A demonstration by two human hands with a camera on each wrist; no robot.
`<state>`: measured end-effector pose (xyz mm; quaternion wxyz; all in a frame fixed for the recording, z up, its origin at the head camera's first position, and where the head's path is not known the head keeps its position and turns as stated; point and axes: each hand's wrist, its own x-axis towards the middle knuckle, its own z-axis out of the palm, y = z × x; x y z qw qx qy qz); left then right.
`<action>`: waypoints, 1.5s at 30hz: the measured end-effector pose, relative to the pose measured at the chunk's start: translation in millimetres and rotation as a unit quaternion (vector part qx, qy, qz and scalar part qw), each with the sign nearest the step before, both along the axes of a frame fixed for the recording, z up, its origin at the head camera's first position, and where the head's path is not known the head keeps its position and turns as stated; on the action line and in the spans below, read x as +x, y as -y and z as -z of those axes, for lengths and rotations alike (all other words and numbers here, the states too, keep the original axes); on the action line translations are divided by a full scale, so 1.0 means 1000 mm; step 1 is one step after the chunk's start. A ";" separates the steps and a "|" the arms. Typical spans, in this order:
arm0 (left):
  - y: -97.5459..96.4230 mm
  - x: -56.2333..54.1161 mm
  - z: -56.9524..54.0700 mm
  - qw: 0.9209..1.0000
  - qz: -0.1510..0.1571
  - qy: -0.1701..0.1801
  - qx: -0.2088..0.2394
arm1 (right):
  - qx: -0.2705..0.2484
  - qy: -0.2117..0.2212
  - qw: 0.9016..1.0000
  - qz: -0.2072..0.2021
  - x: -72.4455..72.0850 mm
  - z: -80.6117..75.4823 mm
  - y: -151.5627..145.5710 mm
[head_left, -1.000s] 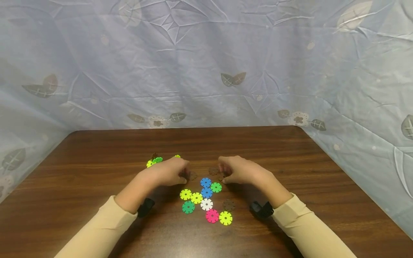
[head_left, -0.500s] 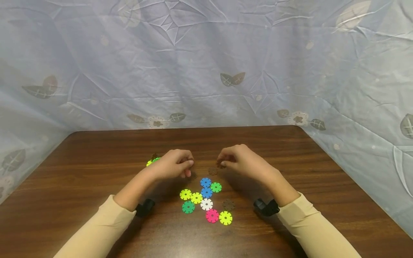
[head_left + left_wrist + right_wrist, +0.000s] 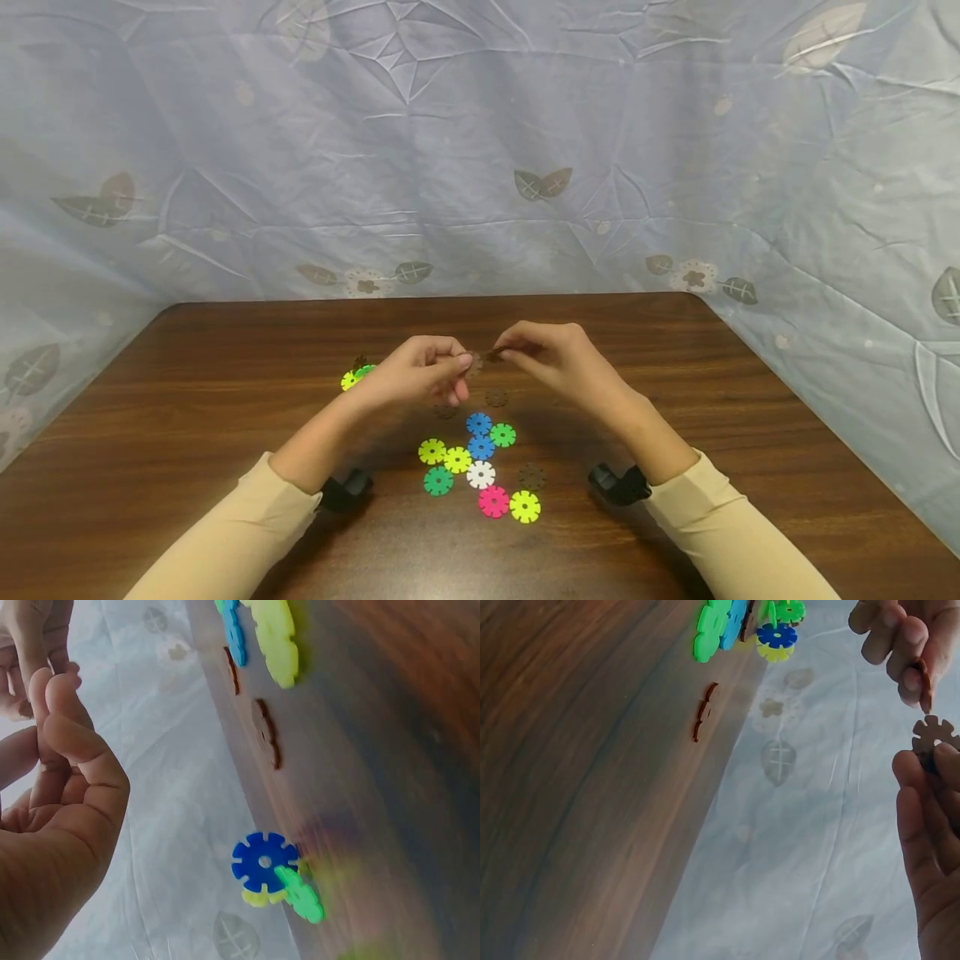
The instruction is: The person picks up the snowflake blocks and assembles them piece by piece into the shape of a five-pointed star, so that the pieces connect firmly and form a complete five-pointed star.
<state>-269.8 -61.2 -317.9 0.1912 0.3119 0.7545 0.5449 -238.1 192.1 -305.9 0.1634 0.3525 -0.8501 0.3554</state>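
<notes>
- left hand: thumb and fingers pinch one brown disc
- right hand: pinches a second brown disc; both are raised over the table, edges close together, whether touching i cannot tell
- flat on the wood, nearer the person: three yellow discs, two blue discs, one bright green disc, one dark green disc, one white disc, one pink disc
- three loose brown discs lie around these
- beyond the left forearm, a partly hidden cluster, its full count unclear
</notes>
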 end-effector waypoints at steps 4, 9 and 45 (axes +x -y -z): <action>-0.002 0.002 -0.002 1.000 0.012 -0.013 0.002 | -0.010 -0.023 1.000 -0.007 0.001 0.000 0.000; -0.004 0.004 -0.002 1.000 0.007 0.005 0.014 | -0.026 -0.037 0.999 -0.011 0.002 -0.001 0.001; -0.007 0.010 -0.005 0.992 0.014 0.090 0.086 | -0.111 0.005 0.993 -0.034 0.009 0.004 0.012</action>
